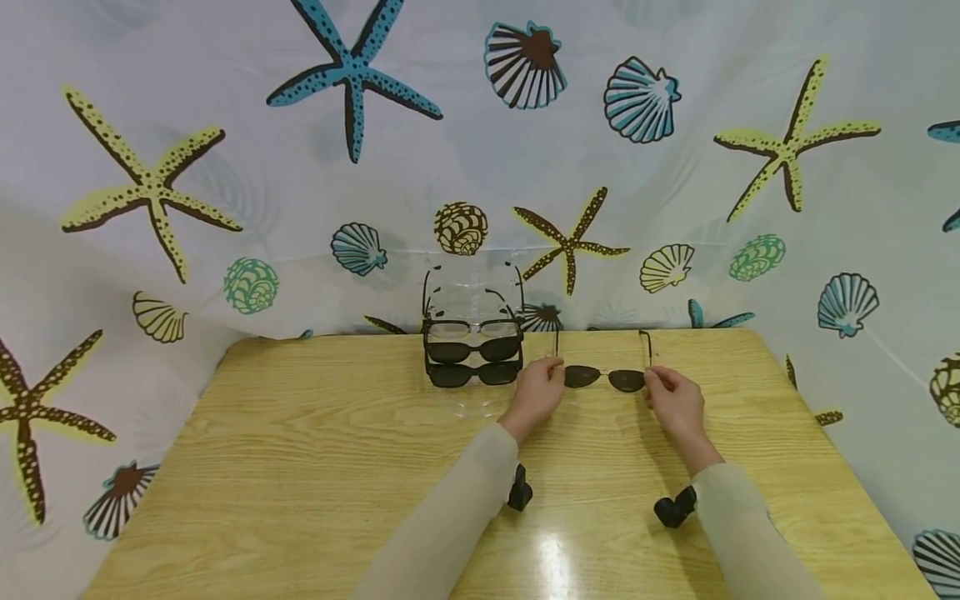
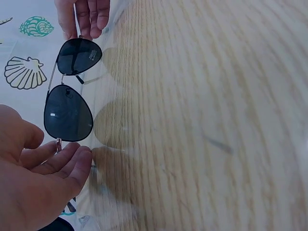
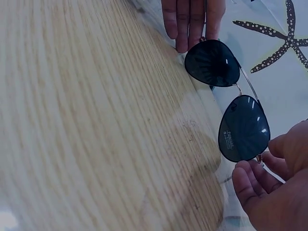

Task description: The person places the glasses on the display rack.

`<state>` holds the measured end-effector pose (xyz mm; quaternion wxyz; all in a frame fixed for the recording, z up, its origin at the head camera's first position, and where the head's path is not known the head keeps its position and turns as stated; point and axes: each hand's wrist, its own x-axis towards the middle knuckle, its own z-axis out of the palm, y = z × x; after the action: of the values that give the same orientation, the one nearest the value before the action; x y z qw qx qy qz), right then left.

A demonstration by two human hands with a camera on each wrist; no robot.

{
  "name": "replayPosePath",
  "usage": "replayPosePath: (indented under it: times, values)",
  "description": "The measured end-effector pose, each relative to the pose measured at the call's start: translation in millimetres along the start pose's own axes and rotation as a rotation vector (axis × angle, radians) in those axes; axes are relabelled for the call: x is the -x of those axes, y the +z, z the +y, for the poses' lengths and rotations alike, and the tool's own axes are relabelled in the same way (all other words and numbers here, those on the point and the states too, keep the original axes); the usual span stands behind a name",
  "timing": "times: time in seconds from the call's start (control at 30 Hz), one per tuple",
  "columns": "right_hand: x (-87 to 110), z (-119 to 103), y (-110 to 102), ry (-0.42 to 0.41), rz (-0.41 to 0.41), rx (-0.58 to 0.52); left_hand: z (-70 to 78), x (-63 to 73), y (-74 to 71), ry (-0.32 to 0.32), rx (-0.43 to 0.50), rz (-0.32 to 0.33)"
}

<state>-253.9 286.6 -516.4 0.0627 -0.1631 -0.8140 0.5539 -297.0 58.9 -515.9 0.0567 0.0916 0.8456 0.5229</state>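
Note:
A pair of aviator sunglasses [image 1: 626,381] with dark lenses and a thin metal frame hangs between my two hands, its arms unfolded toward the back wall. My left hand [image 1: 538,390] pinches it by the left hinge, beside the clear stand. At the opposite hinge, my right hand [image 1: 677,404] pinches the frame between thumb and fingers. The left wrist view shows the lenses [image 2: 68,113] close over the table, with their shadows on the wood. Small pale print marks one lens [image 3: 244,129] in the right wrist view.
Left of my hands, a clear display stand [image 1: 459,408] holds stacked eyewear: clear-lens glasses [image 1: 453,330] above two dark sunglasses [image 1: 474,375]. The wooden table [image 1: 315,475] ends at a curtain [image 1: 420,183] printed with starfish and shells. Small black devices [image 1: 675,508] sit at both wrists.

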Motion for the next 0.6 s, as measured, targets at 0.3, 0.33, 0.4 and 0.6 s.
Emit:
replayPosePath:
  times: [0.3,0.33,0.4,0.6]
  values:
    - [-1.9,1.8,0.2,0.023,0.019,-0.105,2.2,6.3,-3.4,-0.036,0.050,0.072]
    - [-1.6,1.9,-0.1,0.027,0.019,-0.106,2.0,6.4,-3.3,-0.032,0.050,0.078]
    - [-1.7,2.9,-1.0,0.032,0.018,-0.112,1.8,6.4,-2.8,-0.026,0.046,0.085]
    - [-2.0,5.2,-4.5,0.029,0.024,-0.091,2.3,5.1,-0.5,-0.015,0.041,0.098]
